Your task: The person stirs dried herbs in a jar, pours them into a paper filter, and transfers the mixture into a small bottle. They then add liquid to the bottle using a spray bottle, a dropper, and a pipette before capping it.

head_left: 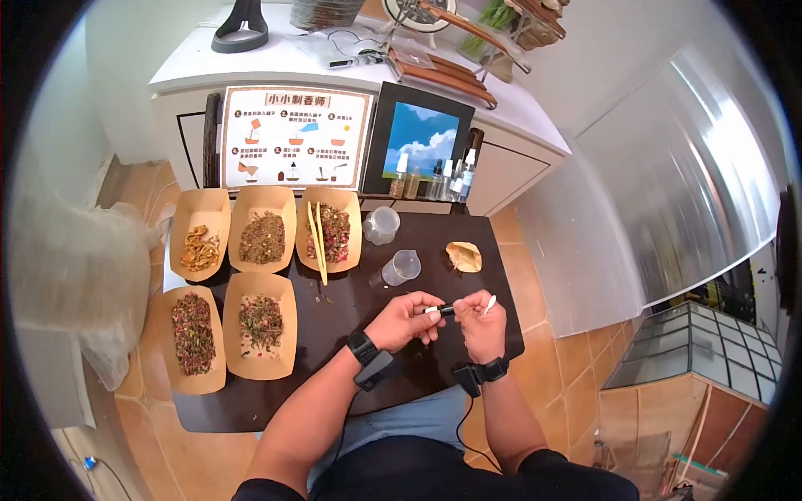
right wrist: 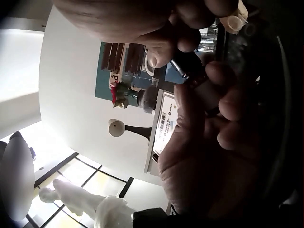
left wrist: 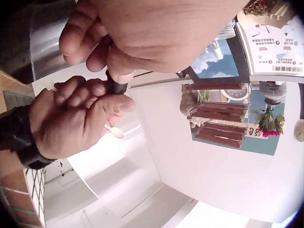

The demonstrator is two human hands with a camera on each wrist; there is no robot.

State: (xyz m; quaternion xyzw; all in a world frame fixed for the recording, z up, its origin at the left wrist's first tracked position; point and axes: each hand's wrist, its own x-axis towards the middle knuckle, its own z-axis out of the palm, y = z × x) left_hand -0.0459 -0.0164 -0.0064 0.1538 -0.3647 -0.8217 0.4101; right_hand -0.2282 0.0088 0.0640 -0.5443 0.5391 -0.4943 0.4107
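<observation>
Over the near right part of the dark table, my left hand (head_left: 408,320) and right hand (head_left: 482,330) meet at a small bottle with a black cap (head_left: 446,310). The left thumb and fingers pinch its body. At the black end are the right thumb and fingers, seen closely in the left wrist view around the dark cap (left wrist: 117,85). A small white spoon (left wrist: 115,132) pokes out of the right hand as well. The right wrist view is dark, and fingers hide much of the bottle (right wrist: 202,90). Ahead of the hands stands a clear plastic cup (head_left: 402,267).
Several paper trays (head_left: 190,341) of dried herbs and petals fill the table's left side. Yellow tweezers (head_left: 317,242) lie across one. Another clear cup (head_left: 382,225), a crumpled tan piece (head_left: 464,257), a row of small bottles (head_left: 434,179) and an instruction board (head_left: 294,138) are farther back.
</observation>
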